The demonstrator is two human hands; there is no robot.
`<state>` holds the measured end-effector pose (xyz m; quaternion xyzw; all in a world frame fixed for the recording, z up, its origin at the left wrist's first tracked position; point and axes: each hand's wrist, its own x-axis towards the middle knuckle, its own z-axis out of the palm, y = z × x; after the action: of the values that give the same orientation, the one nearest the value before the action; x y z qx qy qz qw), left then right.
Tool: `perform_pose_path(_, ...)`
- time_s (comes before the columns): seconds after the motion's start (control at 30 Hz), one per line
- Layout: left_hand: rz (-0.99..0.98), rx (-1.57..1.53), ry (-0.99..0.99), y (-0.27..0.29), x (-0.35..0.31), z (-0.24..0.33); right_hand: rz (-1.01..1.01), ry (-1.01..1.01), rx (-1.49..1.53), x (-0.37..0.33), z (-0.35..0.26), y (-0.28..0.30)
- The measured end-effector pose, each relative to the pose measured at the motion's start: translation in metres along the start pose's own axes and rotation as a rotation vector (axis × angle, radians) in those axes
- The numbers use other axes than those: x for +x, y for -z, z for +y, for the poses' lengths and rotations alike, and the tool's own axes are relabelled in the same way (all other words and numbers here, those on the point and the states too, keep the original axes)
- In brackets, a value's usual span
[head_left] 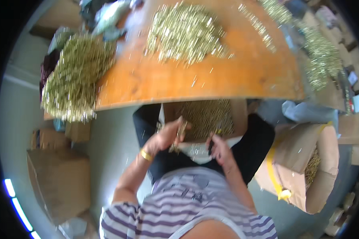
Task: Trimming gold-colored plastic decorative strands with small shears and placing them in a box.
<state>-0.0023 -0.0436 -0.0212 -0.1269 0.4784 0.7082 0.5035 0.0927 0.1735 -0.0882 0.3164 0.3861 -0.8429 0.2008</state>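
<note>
Two bare hands worked over one open cardboard box [239, 115] on the person's lap, taking the clock face from the hands with twelve straight ahead. The left hand [167, 135], its wrist bearing one gold band [146, 154], had its grip clamped on several gold pieces [182, 128], too blurred to count. The right hand [220, 150] had one dark object [210, 147] at its fingertips; whether its grip was clamped or apart, I could not tell. More gold pieces, beyond counting, covered the box's floor at twelve o'clock.

Past it lay one orange tabletop [235, 81], its near edge cutting across the view of the box's far end. Three large heaps showed: a left heap [77, 75] at ten o'clock, a middle heap [185, 32] at twelve and a right heap [321, 59] near two. One thin row [259, 28] lay at one. One open carton [283, 159] with yellow tape held further pieces near four; one large brown carton [62, 183] stood near eight.
</note>
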Motion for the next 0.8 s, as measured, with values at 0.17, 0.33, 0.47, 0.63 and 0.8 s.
perform_pose_path(0.17,-0.046,-0.059,-0.06,-0.011,0.01,-0.024,0.178,0.525,-0.243,-0.018,-0.025,-0.008)
perform_pose_path(0.33,-0.177,0.051,-0.059,-0.022,0.007,-0.025,0.552,1.431,-1.096,-0.024,-0.14,-0.044)
perform_pose_path(0.47,-0.257,0.072,-0.014,-0.052,0.023,-0.02,0.881,1.427,-1.353,0.034,-0.212,-0.026)
perform_pose_path(0.63,-0.213,0.136,-0.17,-0.077,0.015,0.002,1.007,1.696,-1.679,0.016,-0.206,-0.051)
perform_pose_path(0.8,-0.161,0.421,-0.353,-0.072,0.017,0.008,0.121,0.496,-0.84,-0.011,-0.079,-0.025)
